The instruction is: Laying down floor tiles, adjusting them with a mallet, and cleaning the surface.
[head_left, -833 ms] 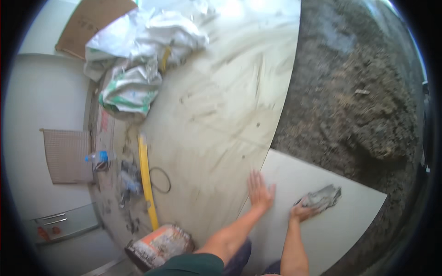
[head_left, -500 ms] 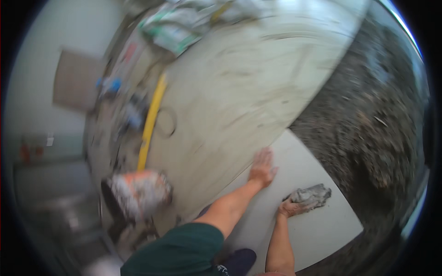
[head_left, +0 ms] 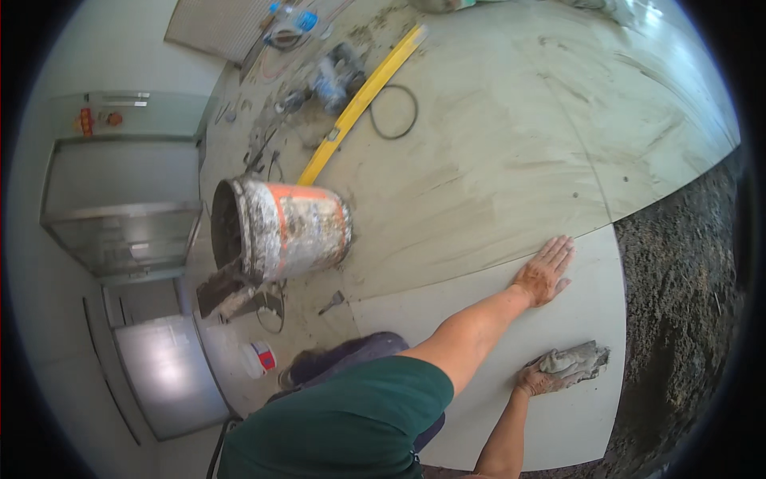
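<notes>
Right hand (head_left: 540,379) partly hidden by grey rag (head_left: 571,364); beige panel (head_left: 214,29) cut off above.

The bucket (head_left: 299,227) lies left, soil (head_left: 678,295) right of the tile (head_left: 550,335).

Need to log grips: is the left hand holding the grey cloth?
No, the left hand lies flat on the tile while the right hand holds the grey cloth.

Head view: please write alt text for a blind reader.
A person's left hand rests palm down on a pale floor tile, and the right hand holds a dirty grey rag at its surface. Rough dark soil-like material borders the tile on the right; a stained bucket and a yellow level are farther left.
</notes>
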Demonstrator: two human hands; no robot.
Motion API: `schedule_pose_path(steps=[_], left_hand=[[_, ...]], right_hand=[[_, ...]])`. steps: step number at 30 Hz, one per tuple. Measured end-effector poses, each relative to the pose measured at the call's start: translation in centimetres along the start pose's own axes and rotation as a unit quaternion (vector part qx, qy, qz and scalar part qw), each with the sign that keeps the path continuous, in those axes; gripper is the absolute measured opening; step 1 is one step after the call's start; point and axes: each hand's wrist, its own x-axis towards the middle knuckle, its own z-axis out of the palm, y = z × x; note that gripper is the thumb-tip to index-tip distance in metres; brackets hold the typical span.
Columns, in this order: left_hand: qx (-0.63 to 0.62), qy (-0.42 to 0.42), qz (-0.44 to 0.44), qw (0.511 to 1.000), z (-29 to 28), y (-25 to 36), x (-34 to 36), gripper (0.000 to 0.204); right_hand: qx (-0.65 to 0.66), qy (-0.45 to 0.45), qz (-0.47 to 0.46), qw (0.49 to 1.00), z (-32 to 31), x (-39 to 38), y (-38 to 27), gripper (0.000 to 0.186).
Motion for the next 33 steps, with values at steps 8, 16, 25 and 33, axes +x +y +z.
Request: schedule_pose_path(steps=[8,16,25,33], left_hand=[[-0.095,0.001,0.023,0.995,-0.3,-3.2,-4.4,0.073],[0.060,-0.126,-0.153,0.978,-7.6,-11.7,-27.3,0.085],[0.106,-0.057,-0.050,0.991,-6.8,-13.5,-27.5,0.075],[0.079,0.002,-0.005,0.997,-5.7,-13.7,-27.9,0.070]], right_hand=[[-0.029,0.050,-0.030,0.998,-0.4,0.2,-2.8,0.077],[-0.028,0.061,-0.048,0.997,-0.6,1.0,-3.0,0.073],[0.054,0.047,0.012,0.997,-1.8,-16.6,-10.5,0.082],[0.018,0.038,0.054,0.998,-0.5,-25.0,-8.2,0.088]])
